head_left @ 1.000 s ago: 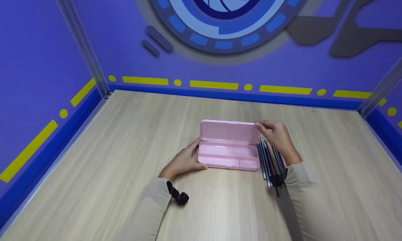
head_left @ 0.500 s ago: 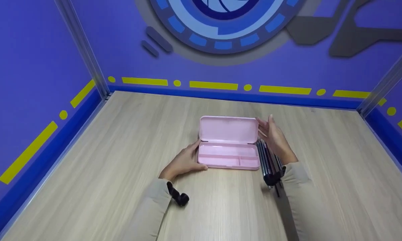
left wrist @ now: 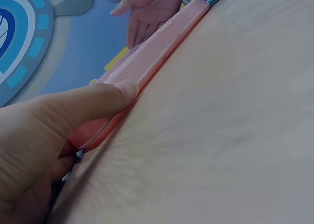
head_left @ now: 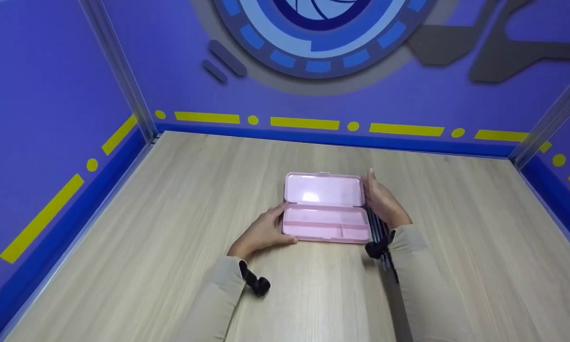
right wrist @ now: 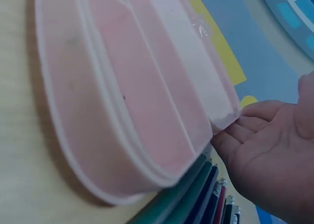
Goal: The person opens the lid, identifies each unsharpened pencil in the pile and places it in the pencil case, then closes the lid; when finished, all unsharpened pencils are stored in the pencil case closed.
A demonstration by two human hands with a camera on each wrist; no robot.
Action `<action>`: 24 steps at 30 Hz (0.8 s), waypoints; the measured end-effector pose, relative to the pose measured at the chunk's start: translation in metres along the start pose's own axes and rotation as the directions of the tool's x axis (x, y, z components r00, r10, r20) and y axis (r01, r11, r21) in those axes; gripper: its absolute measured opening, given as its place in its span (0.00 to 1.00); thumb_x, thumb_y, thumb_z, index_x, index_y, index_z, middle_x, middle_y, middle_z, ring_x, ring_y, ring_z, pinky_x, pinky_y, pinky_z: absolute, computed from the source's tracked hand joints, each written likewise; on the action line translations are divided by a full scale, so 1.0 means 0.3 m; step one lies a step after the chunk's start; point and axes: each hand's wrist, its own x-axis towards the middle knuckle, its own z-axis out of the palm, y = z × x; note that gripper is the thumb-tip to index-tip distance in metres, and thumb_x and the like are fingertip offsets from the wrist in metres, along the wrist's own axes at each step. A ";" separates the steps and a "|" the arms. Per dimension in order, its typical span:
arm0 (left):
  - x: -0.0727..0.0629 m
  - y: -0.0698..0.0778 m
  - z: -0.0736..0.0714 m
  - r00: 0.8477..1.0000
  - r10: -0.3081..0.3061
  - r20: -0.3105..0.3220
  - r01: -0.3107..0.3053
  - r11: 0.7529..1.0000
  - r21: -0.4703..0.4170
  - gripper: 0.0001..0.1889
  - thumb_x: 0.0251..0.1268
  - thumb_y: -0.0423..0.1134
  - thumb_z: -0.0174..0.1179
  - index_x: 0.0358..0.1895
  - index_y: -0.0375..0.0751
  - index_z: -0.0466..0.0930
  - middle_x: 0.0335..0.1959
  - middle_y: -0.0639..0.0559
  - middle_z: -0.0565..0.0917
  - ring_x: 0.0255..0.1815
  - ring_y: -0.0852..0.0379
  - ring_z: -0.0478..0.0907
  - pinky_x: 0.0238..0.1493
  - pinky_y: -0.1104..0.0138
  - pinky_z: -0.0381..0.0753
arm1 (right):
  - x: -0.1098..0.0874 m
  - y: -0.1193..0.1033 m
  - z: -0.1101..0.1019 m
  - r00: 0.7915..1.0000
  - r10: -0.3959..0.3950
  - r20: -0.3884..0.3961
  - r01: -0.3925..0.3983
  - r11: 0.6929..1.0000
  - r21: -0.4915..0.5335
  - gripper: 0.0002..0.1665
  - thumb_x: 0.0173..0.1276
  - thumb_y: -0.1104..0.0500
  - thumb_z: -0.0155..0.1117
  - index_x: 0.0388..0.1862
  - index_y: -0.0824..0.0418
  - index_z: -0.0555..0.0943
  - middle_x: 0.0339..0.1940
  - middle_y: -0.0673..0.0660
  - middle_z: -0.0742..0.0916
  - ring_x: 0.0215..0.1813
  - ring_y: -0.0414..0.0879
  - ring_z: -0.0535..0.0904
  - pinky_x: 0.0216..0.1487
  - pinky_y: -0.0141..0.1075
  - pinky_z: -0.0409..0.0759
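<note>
A pink pencil case [head_left: 323, 209] is lying open at the centre of the frame on the wooden worktop [head_left: 171, 199], its lid laid back toward the far wall and its divided tray facing up. The left hand [head_left: 261, 232] is bracing the tray's left end, thumb pressing along the front rim and fingers curled loosely against the side. The right hand [head_left: 382, 202] is resting open, its straight fingers touching the lid's right edge. Just beside the case, under that wrist, a row of pens [head_left: 378, 228] is lying touching its right end.

The case is looking like thin, stiff moulded plastic: probably light and smooth, so likely to slide if pushed from one side only. The hinge line seems the weak point. The safest hold is appearing to be across the short ends of the tray, or thumb on the front rim with fingers under the base, rather than the lid alone.
</note>
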 end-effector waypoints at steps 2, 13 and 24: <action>0.000 0.002 0.000 1.000 0.000 0.006 0.000 1.000 -0.001 0.55 0.43 0.49 0.76 0.75 0.40 0.54 0.75 0.38 0.58 0.75 0.44 0.55 0.76 0.54 0.55 | 0.004 0.005 0.001 1.000 0.023 0.004 -0.023 1.000 -0.011 0.45 0.75 0.36 0.13 0.75 0.68 0.28 0.78 0.62 0.34 0.78 0.53 0.26 0.79 0.44 0.30; 0.002 -0.009 0.003 1.000 0.006 0.001 -0.006 1.000 -0.003 0.54 0.44 0.49 0.76 0.75 0.41 0.54 0.75 0.39 0.59 0.76 0.45 0.55 0.76 0.54 0.56 | -0.018 -0.017 -0.013 1.000 0.003 -0.018 -0.004 0.997 -0.082 0.45 0.77 0.36 0.24 0.77 0.67 0.33 0.79 0.62 0.40 0.80 0.54 0.33 0.79 0.45 0.38; -0.010 -0.007 0.001 1.000 -0.016 -0.010 0.016 1.000 -0.021 0.55 0.43 0.50 0.76 0.76 0.46 0.53 0.76 0.41 0.56 0.76 0.45 0.52 0.76 0.54 0.53 | -0.142 -0.084 -0.080 1.000 -0.022 0.010 0.024 0.919 -0.394 0.41 0.77 0.43 0.44 0.76 0.68 0.51 0.74 0.70 0.62 0.74 0.63 0.59 0.74 0.55 0.58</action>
